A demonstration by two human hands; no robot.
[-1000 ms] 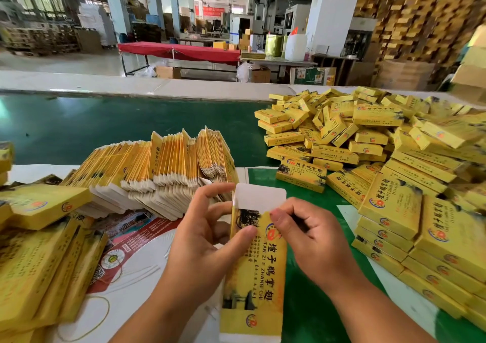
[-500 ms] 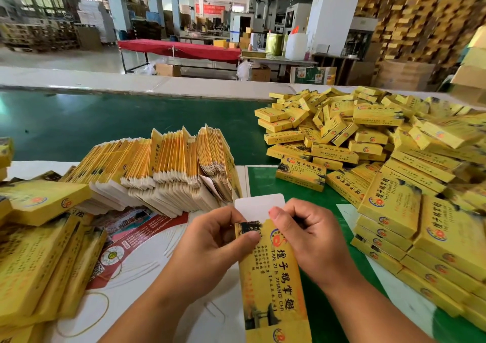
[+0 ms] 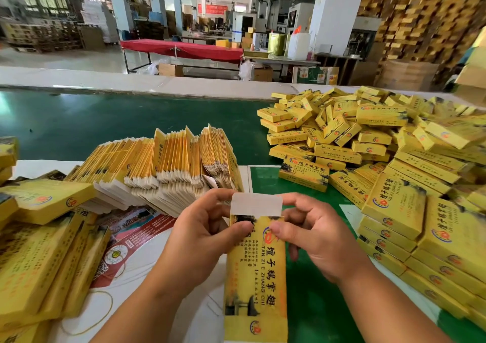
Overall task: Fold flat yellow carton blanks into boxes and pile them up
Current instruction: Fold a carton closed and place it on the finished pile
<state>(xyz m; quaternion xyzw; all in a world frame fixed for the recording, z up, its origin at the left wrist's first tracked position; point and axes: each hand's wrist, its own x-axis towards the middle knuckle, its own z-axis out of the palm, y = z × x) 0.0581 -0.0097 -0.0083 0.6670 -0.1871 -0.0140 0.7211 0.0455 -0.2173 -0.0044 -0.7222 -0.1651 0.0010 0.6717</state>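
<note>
Carton [image 3: 256, 271] held upright-lengthwise over the near edge of the surface [image 3: 315, 303], centre of view, white end flap [image 3: 256, 205] sticking up at its far end. Left hand [image 3: 202, 233] grips the carton's left side, thumb pressed on the yellow face just below the flap, fingers curled behind. Right hand [image 3: 314, 237] grips the right side the same way, thumb on the printed face near the red logo, fingers wrapped behind. Both thumbs nearly meet. Stack of flat blanks [image 3: 163, 169] stands on edge, fanned, just beyond the left hand. Loose heap of folded boxes [image 3: 368, 142] to the right, reaching the near right corner. More yellow cartons [image 3: 39, 258] lie piled at the left. Rubber band [image 3: 89, 313] on white paper near the left forearm.
</note>
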